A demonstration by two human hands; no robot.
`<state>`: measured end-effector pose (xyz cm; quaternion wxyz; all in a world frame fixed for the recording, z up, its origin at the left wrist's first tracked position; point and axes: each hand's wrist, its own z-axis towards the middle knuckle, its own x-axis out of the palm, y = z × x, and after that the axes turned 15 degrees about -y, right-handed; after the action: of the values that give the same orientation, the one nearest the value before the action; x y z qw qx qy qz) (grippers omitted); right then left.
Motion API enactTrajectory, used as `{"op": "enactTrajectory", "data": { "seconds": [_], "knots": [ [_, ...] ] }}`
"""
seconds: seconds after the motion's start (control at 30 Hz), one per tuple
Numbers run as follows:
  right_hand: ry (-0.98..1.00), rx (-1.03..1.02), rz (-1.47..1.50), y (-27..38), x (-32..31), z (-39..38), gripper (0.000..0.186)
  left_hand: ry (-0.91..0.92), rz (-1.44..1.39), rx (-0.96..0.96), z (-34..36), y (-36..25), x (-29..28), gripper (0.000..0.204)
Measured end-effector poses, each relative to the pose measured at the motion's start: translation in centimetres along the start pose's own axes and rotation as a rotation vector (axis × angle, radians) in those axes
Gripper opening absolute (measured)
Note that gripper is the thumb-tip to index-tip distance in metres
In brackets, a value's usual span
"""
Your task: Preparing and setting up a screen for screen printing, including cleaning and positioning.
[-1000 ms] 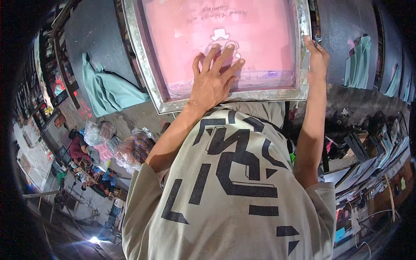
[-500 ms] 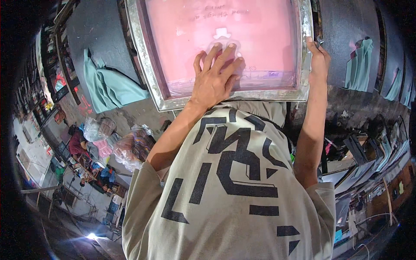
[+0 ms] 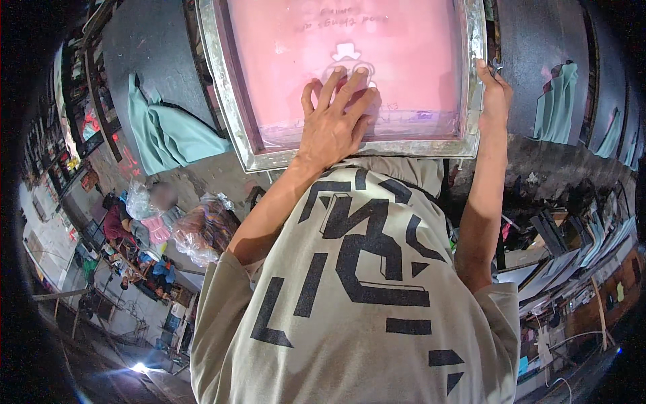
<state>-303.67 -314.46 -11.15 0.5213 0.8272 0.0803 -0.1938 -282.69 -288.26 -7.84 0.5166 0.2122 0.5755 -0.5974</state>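
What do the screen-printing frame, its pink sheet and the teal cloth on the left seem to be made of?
Screen-printing frame: probably bare metal, given its grey, stained sheen.
Pink sheet: perhaps coated mesh, smooth and taut-looking; no weave shows.
Teal cloth: matte fabric, judging by its soft folds; fibre unclear.

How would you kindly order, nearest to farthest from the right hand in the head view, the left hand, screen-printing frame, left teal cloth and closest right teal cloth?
1. Screen-printing frame: right rim at the right hand.
2. Closest right teal cloth: just right of the hand.
3. Left hand: leftward, inside the frame's outline.
4. Left teal cloth: far left, past the frame.
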Motion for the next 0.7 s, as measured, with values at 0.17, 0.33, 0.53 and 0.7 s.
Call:
{"op": "enactTrajectory", "data": {
  "seconds": [0.17,0.33,0.53,0.7],
  "knots": [
    [0.012,-0.001,0.018,0.1,-0.1,-0.2,0.039,0.037,0.0,-0.019,-0.1,0.1,0.0,0.053],
    [-0.008,-0.002,-0.025,-0.1,-0.1,0.2,0.041,0.017,0.029,-0.042,-0.8,0.4,-0.8,0.053],
    [-0.004,0.016,-0.011,-0.3,-0.1,0.3,0.043,-0.008,0.122,-0.16,-3.4,1.5,-3.4,0.048],
    [-0.032,-0.011,-0.031,-0.4,-0.1,0.6,0.038,-0.027,0.122,-0.169,-4.3,2.0,-3.1,0.042]
  ]
}}
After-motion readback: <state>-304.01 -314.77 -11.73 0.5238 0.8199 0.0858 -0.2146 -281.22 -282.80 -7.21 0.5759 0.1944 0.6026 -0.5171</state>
